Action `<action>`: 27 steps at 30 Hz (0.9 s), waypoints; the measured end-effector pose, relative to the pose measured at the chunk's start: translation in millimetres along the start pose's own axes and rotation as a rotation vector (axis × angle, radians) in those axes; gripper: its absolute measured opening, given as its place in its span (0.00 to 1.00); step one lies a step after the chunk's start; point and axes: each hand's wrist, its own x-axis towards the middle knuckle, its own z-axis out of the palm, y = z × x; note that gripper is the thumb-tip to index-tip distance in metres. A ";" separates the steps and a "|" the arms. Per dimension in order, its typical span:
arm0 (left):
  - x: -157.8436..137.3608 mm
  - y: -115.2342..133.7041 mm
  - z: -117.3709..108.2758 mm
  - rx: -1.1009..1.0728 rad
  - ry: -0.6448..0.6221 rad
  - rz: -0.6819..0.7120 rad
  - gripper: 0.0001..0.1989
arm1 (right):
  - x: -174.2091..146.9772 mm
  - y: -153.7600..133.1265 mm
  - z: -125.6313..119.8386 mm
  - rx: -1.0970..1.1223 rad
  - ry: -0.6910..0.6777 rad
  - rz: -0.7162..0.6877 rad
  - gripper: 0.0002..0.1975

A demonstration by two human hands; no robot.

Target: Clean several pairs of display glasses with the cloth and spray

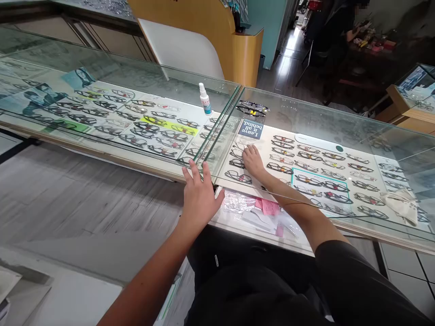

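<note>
Glass-topped display case [306,122], tabletop height, with rows of dark-rimmed spectacle frames laid flat on a pale lining inside.

Left hand [199,197]: flat on the near edge of the glass where two cases meet, fingers spread wide, holding nothing.

Right hand [253,160]: reached inside the case under the glass, palm down, fingertips resting on or just over a dark spectacle frame [238,151] in the left-most column; whether the grip has closed on it cannot be told.

Dark blue printed card [250,128]: inside the case, just beyond the right hand.

White spray bottle with pale blue label [205,98]: upright on the neighbouring case's glass, near the seam.

Black folded spectacles [253,108]: on top of the glass, beyond the card.

Pink paper slips [268,207]: lower shelf, beneath the right forearm.

Crumpled cream cloth [401,204]: far right of the case.
</note>
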 end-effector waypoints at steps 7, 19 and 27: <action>1.5 0.4 -1.2 -0.013 0.004 -0.006 0.51 | 32.2 32.0 21.9 0.029 -0.085 0.050 0.20; 5.7 1.0 -2.1 -0.009 0.005 -0.006 0.50 | 41.9 41.4 23.8 0.081 -0.153 0.086 0.20; 7.6 -0.5 1.6 -0.001 0.022 -0.023 0.51 | 42.2 42.9 18.4 0.102 -0.165 0.115 0.20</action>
